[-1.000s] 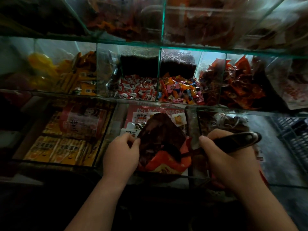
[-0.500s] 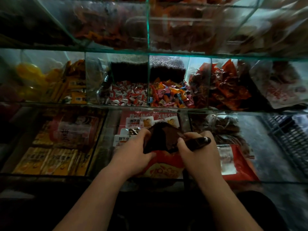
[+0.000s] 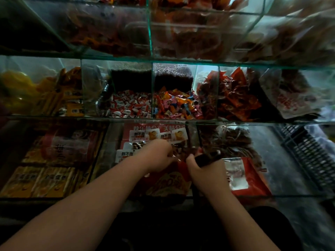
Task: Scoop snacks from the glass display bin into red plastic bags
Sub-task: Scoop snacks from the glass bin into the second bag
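My left hand [image 3: 159,156] pinches the upper edge of a red plastic bag [image 3: 168,182] and holds its mouth apart over the lower glass bin [image 3: 272,195]. My right hand [image 3: 201,167] grips the dark handle of a scoop [image 3: 208,156], whose bowl points down into the bag's mouth and is mostly hidden. Brown snack pieces [image 3: 183,151] show between the two hands. The bin to the right holds more brown packed snacks [image 3: 228,140].
A flat red pouch [image 3: 243,176] lies right of my right hand. White-labelled snack packs [image 3: 157,135] lie behind the hands. Yellow boxes [image 3: 41,180] fill the left bin. The shelf above holds wrapped candies [image 3: 177,105]. A dark plastic crate [image 3: 306,153] stands at right.
Both hands moved forward and closer together. The scoop swung from right of the bag into its mouth, and the bag's dark raised flap is now lower between the hands.
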`<action>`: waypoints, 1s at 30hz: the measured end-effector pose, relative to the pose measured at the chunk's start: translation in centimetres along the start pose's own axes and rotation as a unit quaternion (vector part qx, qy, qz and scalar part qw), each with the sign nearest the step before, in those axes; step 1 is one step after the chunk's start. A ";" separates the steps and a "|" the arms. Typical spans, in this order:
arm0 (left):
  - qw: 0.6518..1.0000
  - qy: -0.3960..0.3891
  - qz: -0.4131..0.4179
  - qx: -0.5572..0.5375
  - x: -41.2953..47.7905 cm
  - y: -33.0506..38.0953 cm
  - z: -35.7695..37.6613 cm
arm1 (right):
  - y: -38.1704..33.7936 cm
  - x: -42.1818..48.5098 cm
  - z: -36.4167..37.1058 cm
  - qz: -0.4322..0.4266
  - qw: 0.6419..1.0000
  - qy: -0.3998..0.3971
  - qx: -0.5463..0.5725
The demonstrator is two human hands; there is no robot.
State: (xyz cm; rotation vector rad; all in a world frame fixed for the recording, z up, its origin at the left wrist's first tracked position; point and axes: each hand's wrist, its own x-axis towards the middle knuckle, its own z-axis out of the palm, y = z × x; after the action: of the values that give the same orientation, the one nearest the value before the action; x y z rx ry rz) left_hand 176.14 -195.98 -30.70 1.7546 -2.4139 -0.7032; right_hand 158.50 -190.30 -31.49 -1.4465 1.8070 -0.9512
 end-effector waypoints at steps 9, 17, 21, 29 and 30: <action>0.851 0.230 -0.162 -0.443 -3.2 0.3 -2.3 | -9.3 4.3 0.5 -0.164 0.985 -0.006 0.050; 0.459 0.238 -0.240 -0.822 -5.0 5.7 2.0 | -8.4 2.5 0.6 -0.176 0.969 -0.160 0.062; 0.441 0.174 -0.325 -0.818 -7.1 5.7 5.7 | -4.6 0.2 1.7 -0.137 0.965 -0.217 -0.054; 0.934 0.248 -0.225 -0.121 -10.8 -1.4 1.5 | 2.7 -3.8 0.4 -0.184 0.978 -0.064 -0.071; 0.946 0.242 -0.197 -0.092 -10.1 -1.5 1.2 | 3.1 -4.2 0.3 -0.159 0.985 -0.041 -0.045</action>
State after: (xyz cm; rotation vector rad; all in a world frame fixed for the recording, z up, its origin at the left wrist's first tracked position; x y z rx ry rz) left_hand 180.53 -186.68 -30.33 2.0527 -1.6519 -0.4331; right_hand 157.96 -185.81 -34.16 -1.8422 1.6067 -0.9542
